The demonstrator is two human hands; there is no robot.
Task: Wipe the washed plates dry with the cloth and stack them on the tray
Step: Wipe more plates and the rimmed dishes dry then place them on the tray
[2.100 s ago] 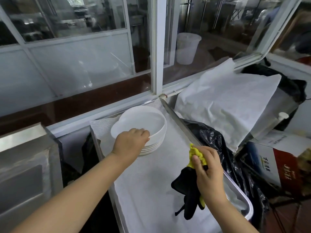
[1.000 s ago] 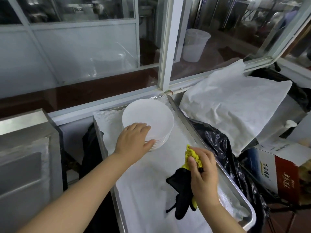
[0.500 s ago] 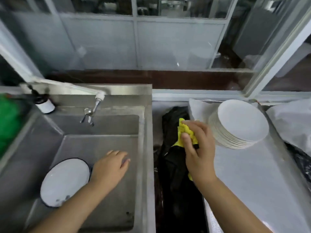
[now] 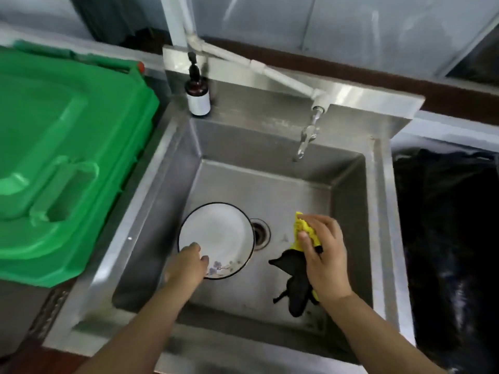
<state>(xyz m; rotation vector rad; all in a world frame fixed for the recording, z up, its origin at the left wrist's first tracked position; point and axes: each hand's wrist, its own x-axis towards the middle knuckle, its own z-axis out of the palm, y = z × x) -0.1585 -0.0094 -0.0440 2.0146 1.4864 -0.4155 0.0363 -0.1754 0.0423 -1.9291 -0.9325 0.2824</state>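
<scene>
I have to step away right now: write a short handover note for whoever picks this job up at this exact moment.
Left hand: down in the sink, fingers on the near rim of the black-rimmed plate; a closed grip is not clear.
Right hand: grips the yellow and black cloth, held over the sink basin right of the drain.
Plate: lies in the basin beside the drain, face up, small flower print near the hand.
Tray and stack: out of view now.
Done: nothing to confirm from this view.
Left: lift this plate, wipe it dry, stack it on the tray.
</scene>
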